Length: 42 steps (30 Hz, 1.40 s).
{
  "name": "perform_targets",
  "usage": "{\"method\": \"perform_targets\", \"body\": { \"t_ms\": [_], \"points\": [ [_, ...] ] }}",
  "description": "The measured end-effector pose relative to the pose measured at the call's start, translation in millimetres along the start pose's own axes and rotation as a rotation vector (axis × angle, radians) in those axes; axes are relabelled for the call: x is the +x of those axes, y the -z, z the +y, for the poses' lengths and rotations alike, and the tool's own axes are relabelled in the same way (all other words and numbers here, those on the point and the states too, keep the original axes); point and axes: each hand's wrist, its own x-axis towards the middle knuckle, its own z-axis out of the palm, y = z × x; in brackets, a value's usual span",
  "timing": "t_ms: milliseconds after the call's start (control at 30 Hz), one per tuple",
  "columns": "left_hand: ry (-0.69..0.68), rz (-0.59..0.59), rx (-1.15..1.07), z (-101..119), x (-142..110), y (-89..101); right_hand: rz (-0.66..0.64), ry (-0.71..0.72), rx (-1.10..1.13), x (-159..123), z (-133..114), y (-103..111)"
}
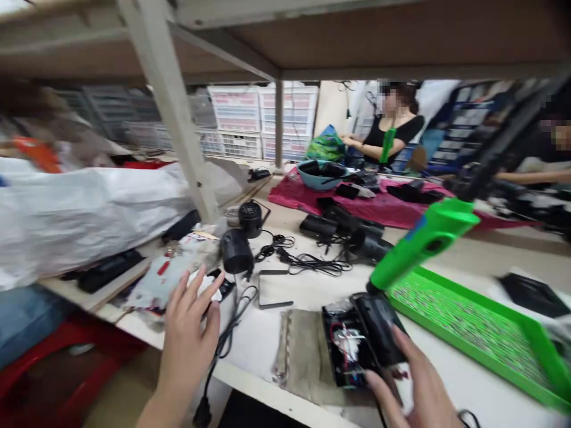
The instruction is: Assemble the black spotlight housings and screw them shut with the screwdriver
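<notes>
Nearest the camera, the right hand curls thumb and fingers around the near end of one rounded black plastic shell, seemingly gripping it; the left hand is open and empty, fingers spread, near the surface's front edge. One long white work surface carries one bright green plastic tray on the right, one green pistol-less power screwdriver slanting over its left corner, and one olive cloth at the front edge. On that cloth sits one open black plastic housing with wires inside, just left of the shell. Shell and housing run from far to near, much closer to the right hand. Beyond lies one thin black U-shaped bracket.
</notes>
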Motion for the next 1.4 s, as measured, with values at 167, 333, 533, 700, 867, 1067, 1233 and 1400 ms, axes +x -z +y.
{"method": "perform_targets", "body": {
  "t_ms": [167,333,533,700,867,1067,1233,1400],
  "points": [
    [0.26,-0.37,-0.463,63,-45,-37.1,-0.061,-0.08,-0.033,-6,-46,-4],
    [0.526,-0.701,-0.859,92,-79,-72.5,-0.112,-0.208,0.085,-13,-61,-12],
    [0.636,-0.693,-1.052,89,-90,-87.9,-0.142,-0.255,0.239,-15,-57,-9],
    [0.688,-0.784,-1.087,94,-83,-88.5,-0.17,-0.315,0.305,-13,-58,-5],
    [0.578,-0.802,-1.119,105,-78,-81.5,-0.161,-0.331,0.373,-13,-56,-3],
    [0.468,-0.909,-1.079,108,-75,-78.2,-0.213,-0.284,0.455,-17,-49,4],
    [0.521,-0.832,-0.97,109,-82,-87.4,-0.267,-0.22,0.481,-19,-45,9],
    [0.59,-0.739,-1.039,110,-82,-97.2,-0.358,-0.192,0.465,-20,-35,9]
  ]
}}
